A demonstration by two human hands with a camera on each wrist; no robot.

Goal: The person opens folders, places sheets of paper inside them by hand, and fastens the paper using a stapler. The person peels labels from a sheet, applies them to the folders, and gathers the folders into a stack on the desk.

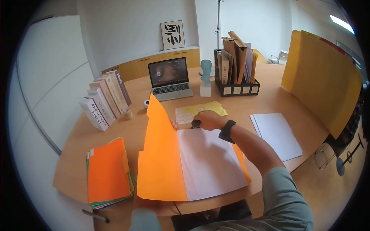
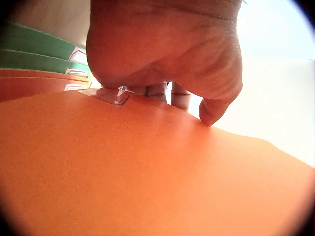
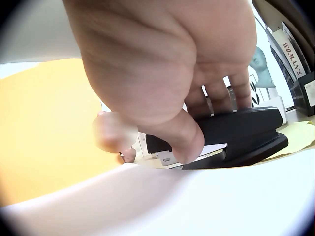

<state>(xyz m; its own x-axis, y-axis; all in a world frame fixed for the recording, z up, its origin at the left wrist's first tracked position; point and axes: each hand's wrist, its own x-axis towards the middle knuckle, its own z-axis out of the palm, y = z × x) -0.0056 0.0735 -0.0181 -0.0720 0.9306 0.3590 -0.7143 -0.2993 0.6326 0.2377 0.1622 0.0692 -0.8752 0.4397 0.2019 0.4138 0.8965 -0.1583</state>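
Observation:
An orange folder [image 1: 160, 154] lies open with white paper [image 1: 210, 161] on its right side and its left cover raised. My right hand [image 1: 212, 120] grips a black stapler [image 1: 195, 123] at the paper's top edge. In the right wrist view, my right hand [image 3: 162, 59] has its thumb low on the side of the stapler [image 3: 241, 130], fingers over the top. My left hand [image 1: 174, 124], mostly hidden by the cover, holds it near the fold. In the left wrist view, my left hand [image 2: 167, 54] has its thumb on the folder [image 2: 147, 167], other fingers behind its edge.
Stacked folders [image 1: 108, 171] lie at the left, with upright books [image 1: 106, 94] behind. Across the back stand a laptop [image 1: 169, 79], a bust [image 1: 206, 75] and a black organizer [image 1: 239, 89]. Loose paper [image 1: 276, 134] and a tall yellow panel [image 1: 318, 77] are at the right.

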